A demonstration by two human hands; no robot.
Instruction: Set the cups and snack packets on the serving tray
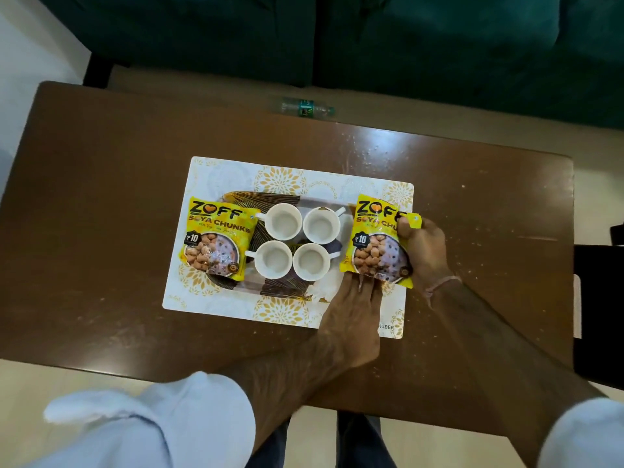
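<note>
A patterned serving tray (270, 199) lies on a white and gold placemat (216, 170). Several white cups (283, 221) stand close together in its middle. One yellow soya chunks packet (216, 241) lies on the tray's left end. A second yellow packet (378, 241) is over the tray's right end. My right hand (425, 246) grips its right edge, thumb on the front. My left hand (351, 319) reaches across with its fingers under the packet's lower edge.
The brown wooden table (101, 197) carries a plastic water bottle (305, 108) lying near its far edge. A dark green sofa (439, 38) stands behind the table. A dark object (597, 298) sits at the table's right edge.
</note>
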